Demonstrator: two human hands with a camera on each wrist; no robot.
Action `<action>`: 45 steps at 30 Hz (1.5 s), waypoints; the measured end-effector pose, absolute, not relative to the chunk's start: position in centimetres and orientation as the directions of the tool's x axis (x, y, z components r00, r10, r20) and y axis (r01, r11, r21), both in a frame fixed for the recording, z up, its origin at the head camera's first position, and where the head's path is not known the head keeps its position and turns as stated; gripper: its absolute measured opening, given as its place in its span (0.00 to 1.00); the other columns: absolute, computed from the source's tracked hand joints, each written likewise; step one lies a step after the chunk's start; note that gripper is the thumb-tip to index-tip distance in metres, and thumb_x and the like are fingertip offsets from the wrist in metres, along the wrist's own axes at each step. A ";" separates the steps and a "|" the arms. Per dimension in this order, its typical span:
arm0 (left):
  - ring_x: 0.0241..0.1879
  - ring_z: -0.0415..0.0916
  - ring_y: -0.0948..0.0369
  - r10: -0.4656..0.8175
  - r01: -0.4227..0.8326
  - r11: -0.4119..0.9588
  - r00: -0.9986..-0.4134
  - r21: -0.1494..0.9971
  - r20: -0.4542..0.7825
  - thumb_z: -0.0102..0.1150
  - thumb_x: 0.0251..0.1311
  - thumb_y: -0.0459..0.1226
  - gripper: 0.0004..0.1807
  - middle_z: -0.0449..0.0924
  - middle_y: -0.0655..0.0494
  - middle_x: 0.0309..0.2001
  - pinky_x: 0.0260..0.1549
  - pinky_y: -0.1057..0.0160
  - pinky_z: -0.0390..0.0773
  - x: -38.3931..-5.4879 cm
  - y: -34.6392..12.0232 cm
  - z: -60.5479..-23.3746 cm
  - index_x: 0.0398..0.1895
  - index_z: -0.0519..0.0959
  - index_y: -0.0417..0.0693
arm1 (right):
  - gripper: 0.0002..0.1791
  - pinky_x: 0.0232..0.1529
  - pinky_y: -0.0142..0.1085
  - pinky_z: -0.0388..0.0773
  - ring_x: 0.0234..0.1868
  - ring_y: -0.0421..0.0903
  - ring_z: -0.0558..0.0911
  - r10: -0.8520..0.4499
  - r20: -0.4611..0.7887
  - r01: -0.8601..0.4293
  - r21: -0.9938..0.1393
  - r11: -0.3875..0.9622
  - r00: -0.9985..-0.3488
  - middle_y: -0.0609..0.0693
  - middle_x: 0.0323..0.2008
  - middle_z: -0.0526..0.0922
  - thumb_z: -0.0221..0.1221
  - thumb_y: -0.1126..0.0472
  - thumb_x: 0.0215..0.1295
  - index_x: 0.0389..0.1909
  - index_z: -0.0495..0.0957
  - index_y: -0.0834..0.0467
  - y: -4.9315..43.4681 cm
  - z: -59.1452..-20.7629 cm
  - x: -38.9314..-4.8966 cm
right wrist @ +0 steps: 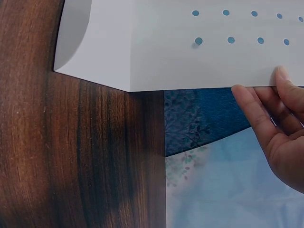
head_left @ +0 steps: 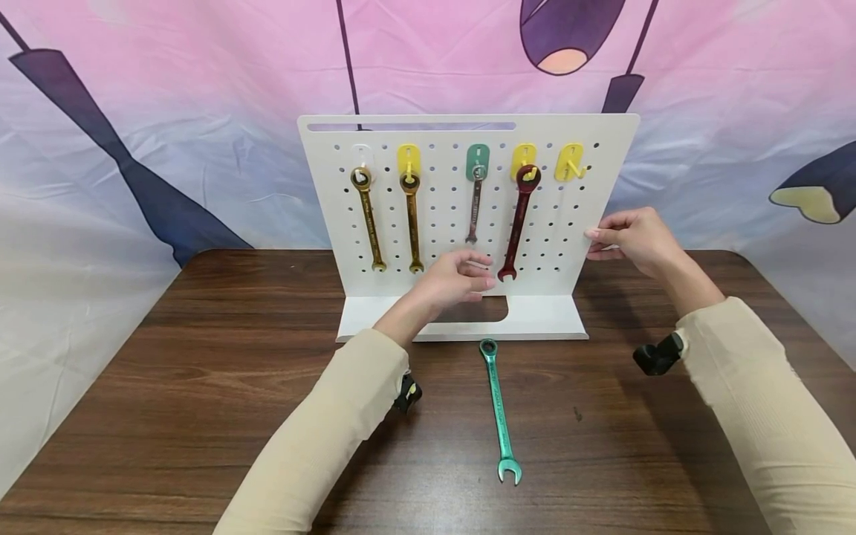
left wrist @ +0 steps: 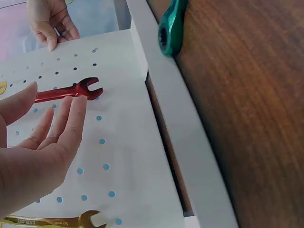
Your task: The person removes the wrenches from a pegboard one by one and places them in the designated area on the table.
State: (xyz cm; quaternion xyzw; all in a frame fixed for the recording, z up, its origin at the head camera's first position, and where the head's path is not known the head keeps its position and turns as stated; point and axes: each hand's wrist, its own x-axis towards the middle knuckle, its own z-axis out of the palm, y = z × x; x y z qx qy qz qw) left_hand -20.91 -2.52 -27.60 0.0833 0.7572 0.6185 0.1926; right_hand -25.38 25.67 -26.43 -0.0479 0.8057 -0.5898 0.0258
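A white pegboard [head_left: 441, 208] stands upright on its base, hung with several wrenches. My right hand [head_left: 635, 238] pinches the board's right edge, thumb on the front face and fingers behind, as the right wrist view shows too. My left hand [head_left: 455, 281] is in front of the board's lower middle, its fingers loosely bent and holding nothing. Its fingertips come right beside the open end of a dark red wrench [head_left: 518, 223]; in the left wrist view they overlap that red wrench [left wrist: 61, 92]. Above the left hand hangs a small silver wrench [head_left: 475, 212] on a green hook [head_left: 478, 157].
Two gold wrenches [head_left: 371, 227] hang at the left, on a white and a yellow hook. A yellow hook [head_left: 568, 163] at the far right bears no wrench. On the brown wooden table [head_left: 200, 371], a green wrench [head_left: 498, 409] lies before the board's base. A printed cloth [head_left: 200, 111] hangs behind.
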 end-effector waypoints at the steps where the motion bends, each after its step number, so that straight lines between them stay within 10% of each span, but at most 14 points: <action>1: 0.50 0.73 0.50 0.361 -0.102 0.224 -0.915 0.969 -0.180 0.55 0.59 0.29 0.19 0.75 0.43 0.49 0.47 0.59 0.78 -21.0 -2.5 -27.5 0.55 0.69 0.38 | 0.06 0.39 0.43 0.82 0.28 0.45 0.81 -0.108 0.014 -0.046 -0.954 0.296 -0.994 0.50 0.25 0.81 0.57 0.68 0.61 0.26 0.81 0.63 25.7 -26.4 -25.4; 45: 0.55 0.68 0.61 0.402 0.092 0.161 -0.915 0.983 0.020 0.52 0.62 0.30 0.27 0.70 0.50 0.58 0.53 0.68 0.72 -22.7 -0.3 -24.6 0.64 0.63 0.51 | 0.06 0.38 0.42 0.82 0.28 0.44 0.81 -0.119 0.011 -0.045 -0.956 0.289 -0.993 0.50 0.25 0.80 0.57 0.68 0.61 0.28 0.80 0.66 25.8 -26.3 -25.3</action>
